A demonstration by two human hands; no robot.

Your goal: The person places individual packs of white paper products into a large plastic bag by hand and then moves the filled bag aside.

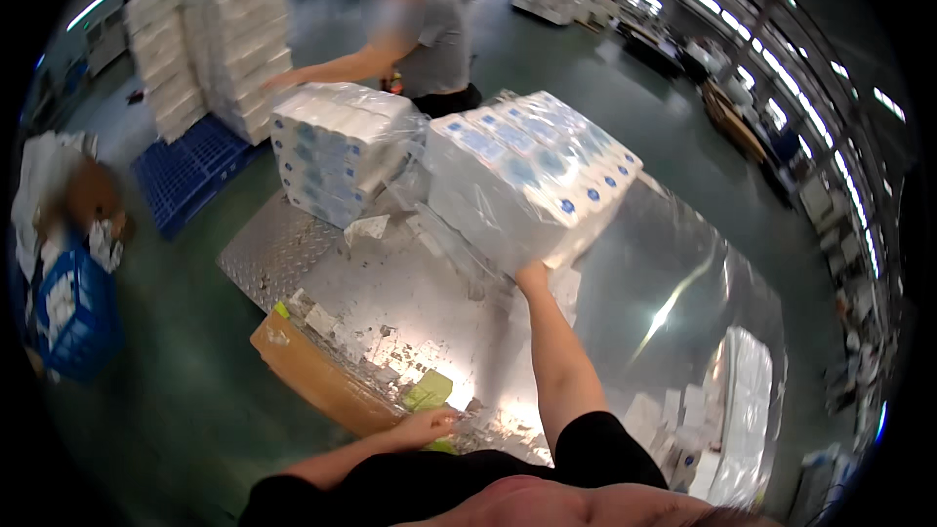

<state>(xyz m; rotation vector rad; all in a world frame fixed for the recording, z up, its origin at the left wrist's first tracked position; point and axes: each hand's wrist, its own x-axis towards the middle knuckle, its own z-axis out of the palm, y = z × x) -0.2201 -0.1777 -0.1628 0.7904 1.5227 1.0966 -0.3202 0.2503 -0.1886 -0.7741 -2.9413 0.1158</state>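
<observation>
My right hand (533,278) reaches forward with its fingers closed on the clear plastic wrap at the near lower corner of a large wrapped bundle (508,200). White packs with blue prints fill that bundle, which rests on a metal-topped table (459,303). Left of it stands a smaller bundle of similar packs (342,151), also in clear film; loose film lies between the two. Low at the table's near edge is my left hand (427,426), its fingers loosely bent and apparently holding nothing. A yellow-green paper piece (429,388) lies just beyond it.
Brown cardboard (317,371) lines the table's near left edge, beside paper scraps. White packs in film (744,410) lie at the right. Across the table a co-worker (434,44) reaches toward tall wrapped stacks (210,39) on a blue pallet (190,171). A blue crate (83,317) stands left.
</observation>
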